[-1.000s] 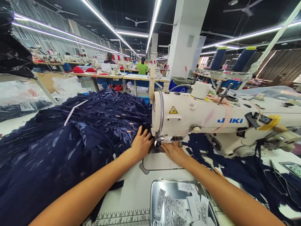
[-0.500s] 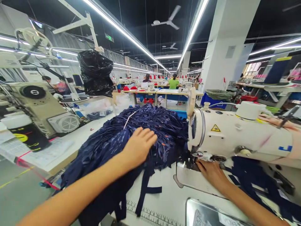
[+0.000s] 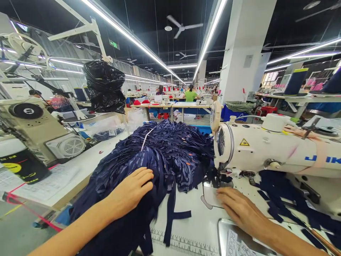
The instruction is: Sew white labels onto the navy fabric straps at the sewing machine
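My left hand point(image 3: 130, 193) rests on the near side of a big heap of navy fabric strips point(image 3: 170, 142), its fingers stretched over the cloth. My right hand point(image 3: 241, 209) lies over the front of the metal plate point(image 3: 211, 195) below the needle area of a white sewing machine point(image 3: 253, 145). Its fingers are extended, and no cloth shows in them. One loose navy strip point(image 3: 170, 217) hangs from the heap across the white tabletop, close to a printed ruler scale point(image 3: 183, 243). A pale tie point(image 3: 146, 138) lies across the heap.
Under the machine arm and to the right lie more navy pieces point(image 3: 277, 192). A shiny metal tray point(image 3: 226, 231) holds labels. At left stand another machine point(image 3: 34, 124), a black-and-yellow thread cone point(image 3: 26, 163) and a hanging black plastic bag point(image 3: 105, 87). People sit further back.
My left hand has moved left and toward me over the heap. My right hand has drawn back from beneath the needle area toward the plate's front. The view has turned slightly right.
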Demonstrator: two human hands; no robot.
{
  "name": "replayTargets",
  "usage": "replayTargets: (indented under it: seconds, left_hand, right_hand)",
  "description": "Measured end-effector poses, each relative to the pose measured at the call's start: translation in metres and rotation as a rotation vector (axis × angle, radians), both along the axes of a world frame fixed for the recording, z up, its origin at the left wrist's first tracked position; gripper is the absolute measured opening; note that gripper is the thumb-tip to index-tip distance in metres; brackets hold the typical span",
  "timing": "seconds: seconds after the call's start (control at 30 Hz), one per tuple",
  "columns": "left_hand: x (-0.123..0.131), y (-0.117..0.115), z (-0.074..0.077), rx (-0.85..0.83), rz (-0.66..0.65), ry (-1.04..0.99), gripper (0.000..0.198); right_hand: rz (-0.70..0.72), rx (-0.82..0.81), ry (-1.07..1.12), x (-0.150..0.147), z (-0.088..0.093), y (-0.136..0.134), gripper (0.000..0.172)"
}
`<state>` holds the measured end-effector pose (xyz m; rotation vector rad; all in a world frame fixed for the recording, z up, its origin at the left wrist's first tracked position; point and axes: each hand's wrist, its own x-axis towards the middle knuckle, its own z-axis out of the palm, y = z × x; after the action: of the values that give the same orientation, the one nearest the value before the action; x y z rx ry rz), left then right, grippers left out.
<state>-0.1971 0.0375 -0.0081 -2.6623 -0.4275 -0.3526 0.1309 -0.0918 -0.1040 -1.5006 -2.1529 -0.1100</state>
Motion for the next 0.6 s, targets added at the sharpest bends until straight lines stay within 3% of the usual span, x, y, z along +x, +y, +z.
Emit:
replayTargets:
  seconds: [0.17, 0.3, 0.37, 0.47, 0.53, 0.6]
  left_hand:
    - [0.038, 0.002, -0.008, 0.073, 0.131, 0.109, 0.062]
    - [0.058, 0.003, -0.019, 0.074, 0.071, 0.177, 0.02]
    - [0.055, 0.0, -0.027, 0.019, 0.05, 0.096, 0.014]
    - [0.043, -0.021, -0.048, -0.063, 0.021, -0.232, 0.015]
    - [0.041, -0.044, -0.068, -0.076, -0.076, -0.395, 0.019]
    - [0.049, -0.066, -0.093, -0.102, -0.106, -0.307, 0.022]
  right_hand:
    - [0.113, -0.176, 0.219, -0.05, 0.013, 0.015, 0.031]
    - [0.017, -0.29, 0.43, -0.076, 0.01, 0.035, 0.044]
    - [-0.067, -0.306, 0.515, -0.084, 0.008, 0.047, 0.05]
    - [-0.191, -0.285, 0.552, -0.091, 0.007, 0.075, 0.057]
    - [-0.259, -0.241, 0.53, -0.094, 0.009, 0.1, 0.057]
    - [-0.307, -0.192, 0.509, -0.095, 0.013, 0.125, 0.054]
